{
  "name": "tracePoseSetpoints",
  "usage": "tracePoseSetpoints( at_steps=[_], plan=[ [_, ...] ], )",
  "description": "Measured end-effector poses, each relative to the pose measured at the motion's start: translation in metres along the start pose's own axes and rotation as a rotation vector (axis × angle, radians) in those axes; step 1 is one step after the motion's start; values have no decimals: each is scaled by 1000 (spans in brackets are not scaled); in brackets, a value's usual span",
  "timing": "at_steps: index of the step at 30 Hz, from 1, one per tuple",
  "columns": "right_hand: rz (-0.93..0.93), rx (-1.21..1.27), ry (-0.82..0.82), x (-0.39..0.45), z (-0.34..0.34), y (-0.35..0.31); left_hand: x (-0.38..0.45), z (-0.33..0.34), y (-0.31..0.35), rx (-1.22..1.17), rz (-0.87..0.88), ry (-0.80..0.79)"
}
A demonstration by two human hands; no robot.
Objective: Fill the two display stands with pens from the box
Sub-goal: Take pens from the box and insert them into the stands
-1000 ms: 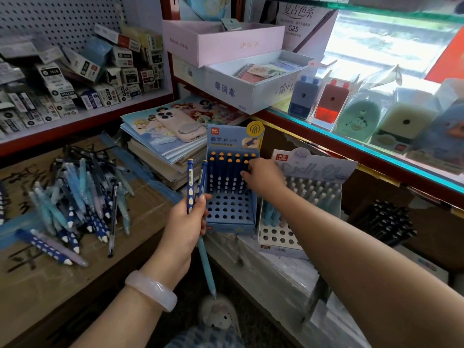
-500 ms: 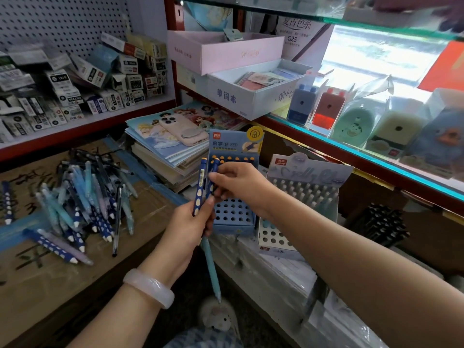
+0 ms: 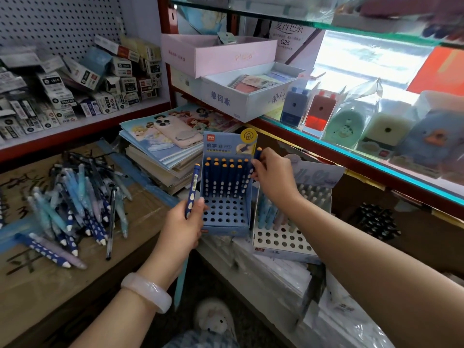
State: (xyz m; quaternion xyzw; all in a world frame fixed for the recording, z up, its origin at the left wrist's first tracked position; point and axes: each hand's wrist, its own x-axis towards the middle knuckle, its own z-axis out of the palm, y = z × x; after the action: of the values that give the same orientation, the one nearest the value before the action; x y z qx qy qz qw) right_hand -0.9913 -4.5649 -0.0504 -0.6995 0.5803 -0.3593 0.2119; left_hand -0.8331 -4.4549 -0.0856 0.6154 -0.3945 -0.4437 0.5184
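Right hand [image 3: 272, 175] pinched a navy dotted pen [image 3: 256, 156] near its orange-capped top, held at the right edge of the blue display stand [image 3: 226, 222], just above the back rows already filled. Pen long axis was near upright, cap up, tip down toward the stand's holes; free holes lay below and in front of it. Left hand [image 3: 185, 227] gripped a second navy pen [image 3: 192, 190], also near upright, cap up, plus a light blue pen [image 3: 181, 285] hanging below the fist. White display stand [image 3: 283, 242] stood just right, partly filled. Loose pens [image 3: 75, 209] lay heaped on the cardboard box [image 3: 45, 285], left. Judgement: right hand was nearer, insertion pending.
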Motion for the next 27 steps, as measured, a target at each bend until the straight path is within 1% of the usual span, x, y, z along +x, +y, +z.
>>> tracePoseSetpoints(
  at_steps=[3,5,9,14,19,24,27],
  plan=[
    [-26,-128,-19,4,5,4,1,0,1,-44,2,-10],
    [-10,-182,-42,7,7,6,2,0,2,-45,1,-11],
    [23,-194,-79,9,13,9,6,2,2,-56,-4,-4],
    [16,-241,-97,11,14,9,6,3,1,-47,-4,2],
    [11,-355,-191,11,16,10,5,5,2,-49,-8,2],
    [81,-534,-205,15,27,10,1,3,1,-49,-10,-26],
    [131,-546,-191,17,30,9,0,1,1,-87,-9,-39]
  ],
)
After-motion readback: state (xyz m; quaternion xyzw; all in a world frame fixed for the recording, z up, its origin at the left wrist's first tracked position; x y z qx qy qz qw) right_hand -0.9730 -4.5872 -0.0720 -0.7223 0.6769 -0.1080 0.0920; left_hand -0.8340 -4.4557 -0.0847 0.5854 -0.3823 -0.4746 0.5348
